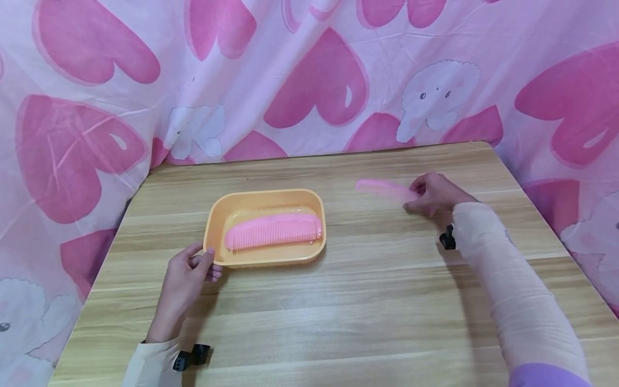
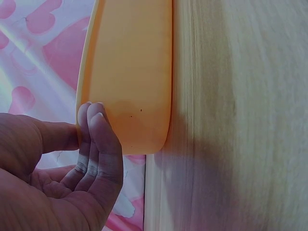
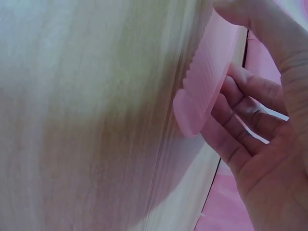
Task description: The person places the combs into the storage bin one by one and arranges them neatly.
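Note:
A shallow yellow-orange plastic tray [image 1: 263,196] with rounded corners stands left of the table's middle. Inside it lies a pink comb [image 1: 273,221], teeth toward the front; whether another is stacked beneath it I cannot tell. My left hand [image 1: 185,279] pinches the tray's near left corner, thumb on the rim and fingers against the outer wall [image 2: 132,62]. To the right of the tray, my right hand [image 1: 439,192] holds one end of a second pink comb [image 1: 379,186] between thumb and fingers. In the right wrist view this comb [image 3: 208,72] is tilted close to the tabletop.
The wood-grain table [image 1: 329,322] reaches back to a pink curtain [image 1: 319,80] printed with hearts and white cartoon animals. Black wrist mounts [image 1: 192,357] sit on both sleeves. The table's right edge runs beyond my right forearm [image 1: 512,279].

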`<state>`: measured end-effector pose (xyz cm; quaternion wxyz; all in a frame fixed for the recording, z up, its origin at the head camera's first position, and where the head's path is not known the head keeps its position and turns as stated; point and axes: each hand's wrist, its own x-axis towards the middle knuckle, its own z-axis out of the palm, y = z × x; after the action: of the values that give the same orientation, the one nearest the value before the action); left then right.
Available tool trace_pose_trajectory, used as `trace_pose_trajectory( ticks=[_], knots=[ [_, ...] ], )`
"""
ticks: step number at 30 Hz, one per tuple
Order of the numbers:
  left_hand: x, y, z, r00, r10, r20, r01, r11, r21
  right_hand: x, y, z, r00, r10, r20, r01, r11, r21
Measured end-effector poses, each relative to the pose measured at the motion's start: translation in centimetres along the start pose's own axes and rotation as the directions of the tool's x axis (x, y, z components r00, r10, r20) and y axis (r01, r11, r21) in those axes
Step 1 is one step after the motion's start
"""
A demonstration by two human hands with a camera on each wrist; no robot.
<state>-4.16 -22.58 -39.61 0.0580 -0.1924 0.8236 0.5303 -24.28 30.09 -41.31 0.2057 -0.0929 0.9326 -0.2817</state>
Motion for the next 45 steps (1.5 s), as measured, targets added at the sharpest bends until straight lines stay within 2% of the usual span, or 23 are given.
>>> trace_pose_trajectory(
  ticks=[3,9,15,21,27,35,45],
  knots=[
    [0.0,0.0,0.0,1.0,0.005,0.002,-0.005,1.0,-0.002,0.0,0.2,0.1,1.0,-0.004,-0.006,0.004,1.0,0.001],
    [0.0,0.1,0.0,1.0,0.005,0.0,-0.005,1.0,-0.003,-0.3,-0.4,0.2,1.0,0.03,0.004,-0.03,0.997,0.07],
    [0.0,0.2,0.0,1.0,-0.004,-0.004,0.004,1.0,0.003,-0.5,-2.1,0.0,0.995,-0.065,-0.073,0.065,0.998,-0.002],
    [0.0,0.3,0.0,1.0,0.006,-0.001,-0.006,1.0,-0.011,-0.2,-4.8,-0.2,0.974,-0.186,-0.132,0.177,0.981,-0.076],
    [-0.1,0.4,0.0,1.0,-0.019,-0.002,0.019,1.0,-0.006,-0.4,-8.4,0.0,0.955,-0.245,-0.168,0.234,0.969,-0.081],
    [0.0,0.3,0.0,1.0,-0.023,0.0,0.023,1.0,-0.005,-0.5,-13.2,1.1,0.893,-0.411,-0.183,0.393,0.91,-0.128],
    [0.0,0.2,0.0,1.0,-0.023,-0.005,0.023,1.0,0.0,-0.1,-18.0,3.3,0.816,-0.569,-0.099,0.54,0.813,-0.22]
  ],
)
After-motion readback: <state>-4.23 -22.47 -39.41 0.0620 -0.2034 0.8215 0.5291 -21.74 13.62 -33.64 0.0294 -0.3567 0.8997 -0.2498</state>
